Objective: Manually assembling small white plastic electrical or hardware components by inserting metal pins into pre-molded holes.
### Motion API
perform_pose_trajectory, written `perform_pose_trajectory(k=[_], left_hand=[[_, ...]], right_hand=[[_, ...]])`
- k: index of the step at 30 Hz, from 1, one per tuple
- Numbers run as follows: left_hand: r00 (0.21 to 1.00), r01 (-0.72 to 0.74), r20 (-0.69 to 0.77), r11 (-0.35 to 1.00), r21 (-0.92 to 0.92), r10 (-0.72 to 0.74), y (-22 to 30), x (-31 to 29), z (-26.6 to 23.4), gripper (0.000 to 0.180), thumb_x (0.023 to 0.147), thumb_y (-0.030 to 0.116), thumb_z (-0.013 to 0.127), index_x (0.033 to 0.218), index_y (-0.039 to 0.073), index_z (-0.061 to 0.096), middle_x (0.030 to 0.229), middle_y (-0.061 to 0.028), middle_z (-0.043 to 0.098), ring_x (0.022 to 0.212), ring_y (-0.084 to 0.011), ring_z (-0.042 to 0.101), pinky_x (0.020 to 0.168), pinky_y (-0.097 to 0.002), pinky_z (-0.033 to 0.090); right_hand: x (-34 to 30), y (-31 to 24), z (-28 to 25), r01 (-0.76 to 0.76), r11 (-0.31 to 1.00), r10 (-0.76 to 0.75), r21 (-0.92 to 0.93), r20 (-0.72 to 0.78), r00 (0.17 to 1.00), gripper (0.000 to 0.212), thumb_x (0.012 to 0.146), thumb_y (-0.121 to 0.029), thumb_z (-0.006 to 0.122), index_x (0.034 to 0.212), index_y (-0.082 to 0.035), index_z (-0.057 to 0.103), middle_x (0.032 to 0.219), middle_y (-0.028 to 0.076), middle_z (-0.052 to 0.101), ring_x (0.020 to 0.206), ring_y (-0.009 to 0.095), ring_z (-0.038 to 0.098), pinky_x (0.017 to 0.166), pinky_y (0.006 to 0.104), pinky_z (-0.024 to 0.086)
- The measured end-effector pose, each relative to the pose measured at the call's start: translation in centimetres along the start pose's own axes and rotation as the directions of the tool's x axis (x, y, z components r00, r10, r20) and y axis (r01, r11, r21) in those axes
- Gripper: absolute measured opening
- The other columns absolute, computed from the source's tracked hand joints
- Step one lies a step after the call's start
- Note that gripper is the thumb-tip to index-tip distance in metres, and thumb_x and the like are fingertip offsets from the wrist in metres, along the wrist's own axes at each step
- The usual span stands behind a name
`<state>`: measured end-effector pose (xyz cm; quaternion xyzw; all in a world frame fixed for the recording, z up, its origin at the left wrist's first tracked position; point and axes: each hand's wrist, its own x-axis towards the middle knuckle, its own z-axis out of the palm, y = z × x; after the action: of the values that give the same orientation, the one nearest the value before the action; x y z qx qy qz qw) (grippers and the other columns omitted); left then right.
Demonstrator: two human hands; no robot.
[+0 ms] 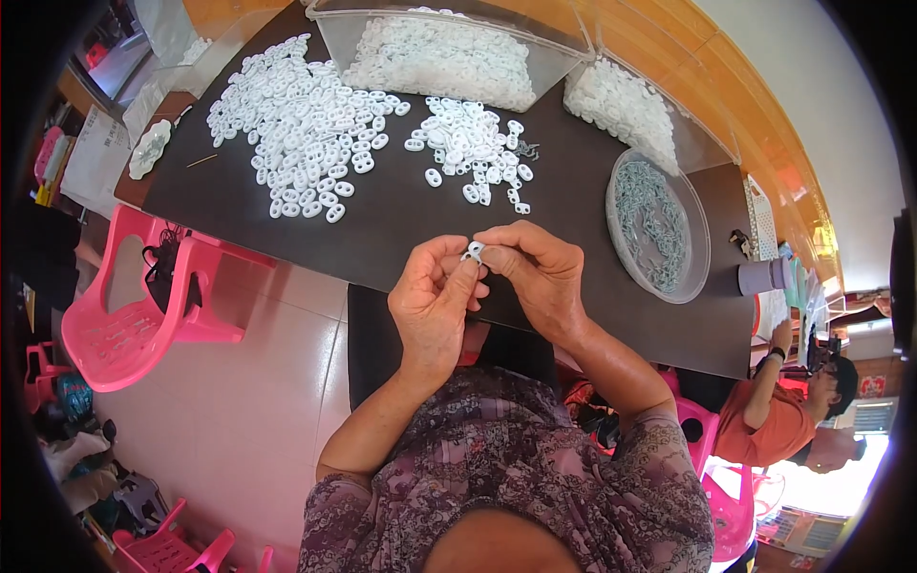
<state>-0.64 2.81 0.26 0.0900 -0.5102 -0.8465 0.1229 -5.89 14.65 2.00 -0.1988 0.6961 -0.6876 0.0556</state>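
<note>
My left hand (435,294) and my right hand (537,275) meet just past the table's near edge, fingertips pinched together. Between them is a small white plastic piece with holes (474,250), gripped from both sides; the fingers cover part of it. Straight ahead lies a small heap of white plastic pieces (468,143), with a few grey metal bits (527,150) at its right side. A bigger heap of white two-holed oval pieces (306,134) spreads to the left. On the right stands a round clear tub (695,269) holding many small grey metal parts (651,215).
Two clear bins, one in the middle (330,43) and one at the right (707,134), hold white pieces along the dark table's (239,224) back. A lilac cylinder (764,277) sits at the right edge. Pink chairs (124,325) stand left; a person in orange (764,420) sits right.
</note>
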Motion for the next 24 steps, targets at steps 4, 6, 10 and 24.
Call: perform_pose_trajectory(k=[4, 6, 10, 24], left_hand=[[0.999, -0.025, 0.028, 1.0, -0.014, 0.025, -0.4, 0.2, -0.1, 0.02, 0.089, 0.003, 0.056, 0.109, -0.001, 0.055, 0.082, -0.0036, 0.061, 0.065, -0.0056, 0.055, 0.055, -0.0167, 0.045], [0.999, -0.031, 0.036, 1.0, -0.003, 0.031, -0.5, 0.3, -0.1, 0.023, 0.09, 0.003, 0.055, 0.112, -0.002, 0.054, 0.082, -0.004, 0.061, 0.066, -0.0061, 0.056, 0.055, -0.0171, 0.045], [0.998, -0.052, 0.041, 0.998, -0.019, 0.053, -0.7, 0.3, 0.0, 0.024, 0.09, 0.003, 0.055, 0.114, -0.002, 0.054, 0.082, -0.0049, 0.061, 0.066, -0.0067, 0.056, 0.056, -0.0177, 0.045], [0.996, 0.068, -0.041, 0.984, -0.167, -0.076, 0.3, 1.0, 0.0, 0.021, 0.087, -0.001, 0.056, 0.106, -0.008, 0.057, 0.078, -0.0079, 0.064, 0.065, -0.01, 0.059, 0.06, -0.0202, 0.048]], right_hand=[[-0.1, 0.3, -0.1, 0.044, 0.995, -0.042, -0.089, 0.027, 0.999, 0.017, 0.085, 0.005, 0.056, 0.1, 0.003, 0.063, 0.085, 0.005, 0.06, 0.075, 0.009, 0.057, 0.068, 0.0221, 0.046], [-0.2, 0.5, -0.1, 0.039, 0.998, -0.038, -0.055, 0.02, 0.999, 0.018, 0.085, 0.006, 0.055, 0.1, 0.002, 0.064, 0.086, 0.006, 0.06, 0.076, 0.009, 0.057, 0.068, 0.0224, 0.047], [-0.1, 0.8, -0.3, 0.14, 0.968, -0.138, -0.21, 0.024, 0.99, 0.018, 0.085, 0.007, 0.054, 0.099, 0.001, 0.064, 0.087, 0.005, 0.059, 0.079, 0.009, 0.056, 0.069, 0.0229, 0.047], [0.2, -0.1, -0.1, 0.334, 0.839, -0.316, -0.429, 0.115, 0.942, 0.025, 0.075, 0.006, 0.064, 0.099, 0.0, 0.062, 0.09, 0.008, 0.06, 0.073, 0.013, 0.055, 0.064, 0.0247, 0.047]])
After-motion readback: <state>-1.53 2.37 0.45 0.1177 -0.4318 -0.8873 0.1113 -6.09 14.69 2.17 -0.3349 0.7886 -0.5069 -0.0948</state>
